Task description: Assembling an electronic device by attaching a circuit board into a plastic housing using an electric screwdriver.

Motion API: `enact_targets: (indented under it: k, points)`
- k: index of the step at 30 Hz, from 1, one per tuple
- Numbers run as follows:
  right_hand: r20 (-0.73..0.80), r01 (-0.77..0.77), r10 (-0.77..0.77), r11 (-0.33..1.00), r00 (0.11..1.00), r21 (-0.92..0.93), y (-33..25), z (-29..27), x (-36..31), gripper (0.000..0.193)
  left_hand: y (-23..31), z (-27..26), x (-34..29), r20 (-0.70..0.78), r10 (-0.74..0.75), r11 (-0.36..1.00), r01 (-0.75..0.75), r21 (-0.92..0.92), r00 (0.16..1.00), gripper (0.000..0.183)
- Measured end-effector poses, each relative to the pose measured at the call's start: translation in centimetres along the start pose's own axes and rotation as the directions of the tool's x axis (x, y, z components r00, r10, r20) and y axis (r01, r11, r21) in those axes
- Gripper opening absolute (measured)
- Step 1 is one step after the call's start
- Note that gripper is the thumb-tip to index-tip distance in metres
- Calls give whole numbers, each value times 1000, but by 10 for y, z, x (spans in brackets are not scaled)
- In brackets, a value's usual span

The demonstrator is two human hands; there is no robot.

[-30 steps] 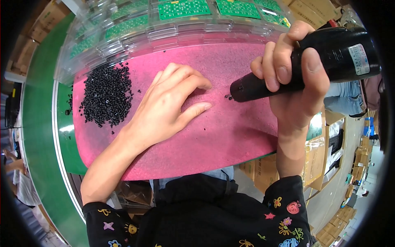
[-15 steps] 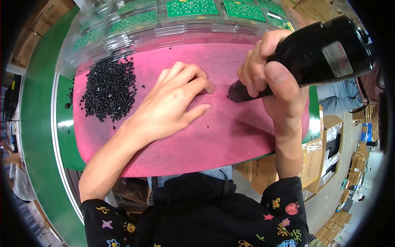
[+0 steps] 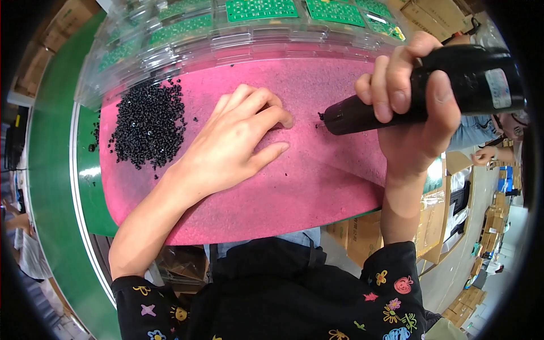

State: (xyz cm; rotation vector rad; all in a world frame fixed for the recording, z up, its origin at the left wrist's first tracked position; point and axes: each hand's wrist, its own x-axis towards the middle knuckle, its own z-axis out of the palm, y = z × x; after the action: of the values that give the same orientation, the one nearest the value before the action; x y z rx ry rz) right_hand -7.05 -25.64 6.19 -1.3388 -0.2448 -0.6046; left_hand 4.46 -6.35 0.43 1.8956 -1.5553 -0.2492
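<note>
My right hand is wrapped round a black electric screwdriver, which lies nearly level, its tapered nose pointing left. Small black bits show at the nose's tip, too small to make out. On the pink mat rests my left hand, palm down. Its fingers are loosely bent, with the thumb apart from the forefinger and nothing visible between them; what lies beneath the palm is hidden. Left of this hand spreads a heap of tiny black parts that look like screws.
Clear plastic trays with green circuit boards stand along the mat's far edge. A green tabletop extends to the left. Cardboard boxes are below on the right. Another person's hand shows at far right.
My right hand has moved right with the screwdriver, and the tool has swung closer to level. Black bits now show at its tip. My left hand has barely shifted.
</note>
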Motion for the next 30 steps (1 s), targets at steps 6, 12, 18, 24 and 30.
enact_targets:
  k: [6,12,18,24,30]
  points:
    - [7,32,-33,989,999,147,-6,-3,-1,36,0,0,0,-2,4,1000,-4,-2,1000,30]
    - [27,22,-33,941,999,339,1,6,-3,36,1,2,2,-58,73,993,-78,-92,996,24]
    - [73,34,-57,958,996,286,1,5,-3,39,1,2,3,-110,112,988,-123,-93,988,16]
    - [74,37,-61,956,995,291,2,4,-3,41,0,4,3,-120,109,979,-128,-157,987,14]
    - [38,71,-88,941,995,330,2,6,-4,41,-1,3,3,-117,115,967,-138,-215,987,14]
